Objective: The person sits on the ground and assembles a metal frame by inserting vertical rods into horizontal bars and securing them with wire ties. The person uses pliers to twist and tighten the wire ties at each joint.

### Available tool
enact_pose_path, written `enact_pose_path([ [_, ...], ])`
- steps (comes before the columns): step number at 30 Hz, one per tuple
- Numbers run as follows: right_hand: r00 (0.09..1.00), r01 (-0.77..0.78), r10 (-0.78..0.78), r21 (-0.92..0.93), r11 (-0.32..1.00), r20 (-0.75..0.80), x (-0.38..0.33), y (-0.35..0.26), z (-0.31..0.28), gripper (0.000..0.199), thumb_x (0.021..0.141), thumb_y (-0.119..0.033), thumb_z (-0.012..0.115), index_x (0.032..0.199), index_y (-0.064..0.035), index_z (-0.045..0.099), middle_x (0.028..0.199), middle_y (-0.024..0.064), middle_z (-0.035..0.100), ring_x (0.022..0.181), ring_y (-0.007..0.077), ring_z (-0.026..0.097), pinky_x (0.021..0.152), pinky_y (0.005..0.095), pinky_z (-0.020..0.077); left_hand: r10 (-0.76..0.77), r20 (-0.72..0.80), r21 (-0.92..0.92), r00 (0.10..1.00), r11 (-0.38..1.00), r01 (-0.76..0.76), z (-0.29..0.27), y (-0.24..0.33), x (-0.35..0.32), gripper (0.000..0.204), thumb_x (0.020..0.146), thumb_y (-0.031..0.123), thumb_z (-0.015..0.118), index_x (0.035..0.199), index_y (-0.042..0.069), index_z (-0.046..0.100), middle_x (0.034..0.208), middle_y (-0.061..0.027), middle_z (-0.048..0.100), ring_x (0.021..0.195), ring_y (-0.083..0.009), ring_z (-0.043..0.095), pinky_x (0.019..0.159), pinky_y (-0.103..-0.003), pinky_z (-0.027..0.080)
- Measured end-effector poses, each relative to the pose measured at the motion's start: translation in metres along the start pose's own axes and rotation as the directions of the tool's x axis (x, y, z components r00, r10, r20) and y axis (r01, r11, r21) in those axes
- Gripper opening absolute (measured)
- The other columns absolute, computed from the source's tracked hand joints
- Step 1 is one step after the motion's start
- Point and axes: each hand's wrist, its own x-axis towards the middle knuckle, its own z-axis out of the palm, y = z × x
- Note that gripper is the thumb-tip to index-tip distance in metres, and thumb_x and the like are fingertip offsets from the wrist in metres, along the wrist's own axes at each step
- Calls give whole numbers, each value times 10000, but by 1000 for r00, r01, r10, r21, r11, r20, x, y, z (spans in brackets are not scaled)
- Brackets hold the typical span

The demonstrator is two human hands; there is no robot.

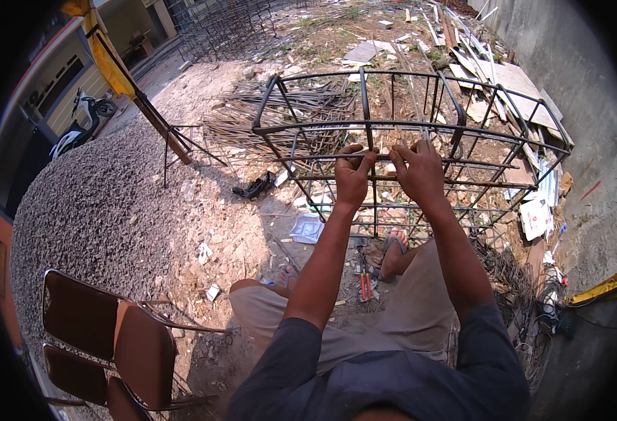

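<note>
A rebar cage (414, 125) of dark steel bars and square stirrups stands in front of my knees. Both hands are at its near side, a short gap apart. My left hand (353, 179) is closed on a thin steel rod (477, 163) that runs lengthwise along the cage, its thumb beside an upright stirrup bar. Just to the right, my right hand (418, 172) has its fingers bent over the same rod. Whether a small tie wire is between the fingertips cannot be made out. Pincers (364, 284) with red handles lie on the ground between my feet.
Cut rebar pieces (252, 119) lie in a heap beyond the cage. To the left are a gravel mound (105, 210), brown chairs (144, 344) and a post (156, 116) with yellow cloth. Scrap boards (512, 81) line the concrete wall (568, 63) at right. A motorcycle (84, 121) stands far left.
</note>
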Motion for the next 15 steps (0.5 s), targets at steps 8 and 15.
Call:
enact_pose_path([
  [8, 981, 192, -190, 142, 971, -29, 3, -3, 18, 171, 936, -266, 676, 999, -123, 746, 887, 62, 692, 897, 278, 663, 776, 441, 515, -3, 16, -3, 1000, 1000, 3, -6, -1, 0, 393, 962, 86, 722, 1266, -10, 492, 1062, -136, 738, 960, -144, 696, 846, -267, 557],
  [15, 980, 191, -173, 198, 962, -103, 4, -5, 19, 149, 913, -219, 709, 967, -85, 746, 836, 86, 682, 822, 309, 662, 722, 439, 518, -1, 68, -78, 998, 997, 6, -15, -5, 5, 270, 978, 54, 687, 1220, 11, 576, 1148, -116, 732, 998, -145, 701, 874, -270, 564],
])
